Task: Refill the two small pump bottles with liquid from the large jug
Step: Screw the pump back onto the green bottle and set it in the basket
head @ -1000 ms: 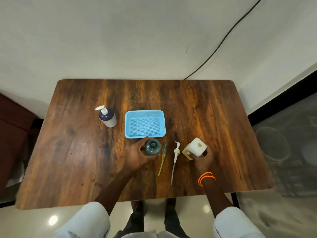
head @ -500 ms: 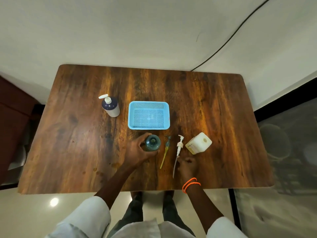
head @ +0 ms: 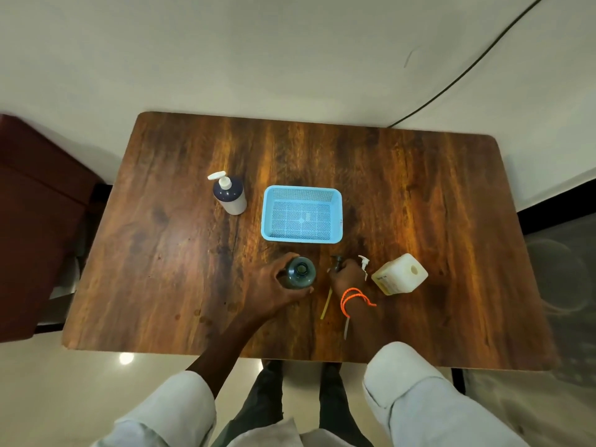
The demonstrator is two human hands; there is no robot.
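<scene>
Fingers of the left hand (head: pixel 274 285) curl around a small dark green translucent bottle (head: pixel 299 273) with an open neck, standing upright on the brown wood-grain table (head: pixel 161 253) at about 6 o'clock from the pale blue perforated plastic basket (head: pixel 301 213). At 3 o'clock from that bottle, the right hand (head: pixel 346 279), an orange cord band (head: pixel 354 300) at its wrist, grips a dark pump head with a yellowish dip tube (head: pixel 326 303) that trails toward 6 o'clock. A white pump head with a clear tube (head: pixel 364 266) lies partly under this hand. Just beside it at 3 o'clock stands the large square whitish plastic jug (head: pixel 400 275), uncapped. A second pump bottle (head: pixel 229 195), dark-topped with a white body and white pump fitted, stands at 9 o'clock from the basket, well apart from both hands. A black cable (head: pixel 467 69) runs along the wall beyond the table.
</scene>
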